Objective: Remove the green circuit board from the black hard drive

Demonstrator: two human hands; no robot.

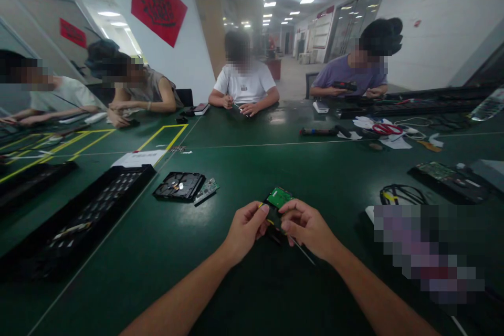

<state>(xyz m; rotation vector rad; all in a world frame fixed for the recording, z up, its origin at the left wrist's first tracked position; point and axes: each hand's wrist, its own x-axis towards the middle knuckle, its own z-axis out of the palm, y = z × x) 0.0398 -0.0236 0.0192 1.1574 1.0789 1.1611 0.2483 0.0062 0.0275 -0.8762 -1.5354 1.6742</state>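
Observation:
My left hand (247,227) and my right hand (305,226) meet over a small hard drive with a green circuit board (278,198) on top, held just above the green table (252,168). The left fingers pinch the drive's near left edge. The right fingers are closed round a thin screwdriver (303,252), its shaft sticking out towards me under the palm. The drive's black body is mostly hidden by my fingers.
An opened black drive (179,186) and a loose green board (207,188) lie to the left. A long black tray (79,220) runs along the left. Cables (401,194) and another tray (449,181) sit at right. Several people work at the far side.

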